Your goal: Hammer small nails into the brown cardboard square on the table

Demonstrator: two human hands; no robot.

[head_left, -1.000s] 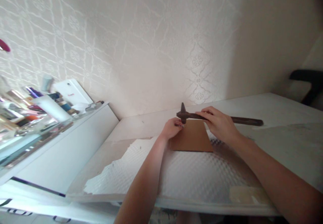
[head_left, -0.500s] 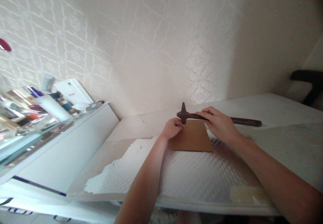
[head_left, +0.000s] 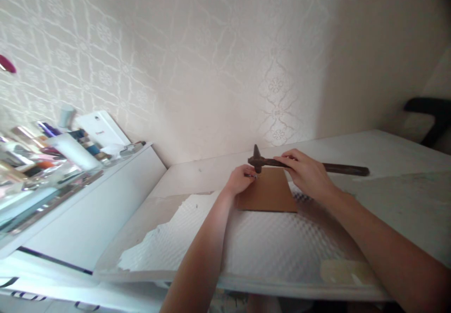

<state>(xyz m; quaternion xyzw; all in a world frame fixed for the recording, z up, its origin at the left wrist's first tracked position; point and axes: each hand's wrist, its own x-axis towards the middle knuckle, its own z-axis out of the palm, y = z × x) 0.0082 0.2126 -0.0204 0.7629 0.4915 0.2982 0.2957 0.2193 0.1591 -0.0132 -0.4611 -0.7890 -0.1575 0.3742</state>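
Patterned wallpaper (head_left: 211, 68) backs a cluttered cabinet (head_left: 116, 209); right fingers (head_left: 293, 154) grip a hammer (head_left: 257, 161), left fingers (head_left: 248, 169) pinch something indistinct (head_left: 250, 176).

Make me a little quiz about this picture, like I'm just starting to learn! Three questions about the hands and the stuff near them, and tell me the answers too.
1. Pick one. What does the right hand hold?
A) a spoon
B) a hammer
C) a pair of scissors

2. True or false? The brown board is round.

3. Fill the gap. The left hand is closer to the hammer's ____ than to the far end of its handle.

Key: 1. B. 2. False; straight edges and corners show. 3. head.
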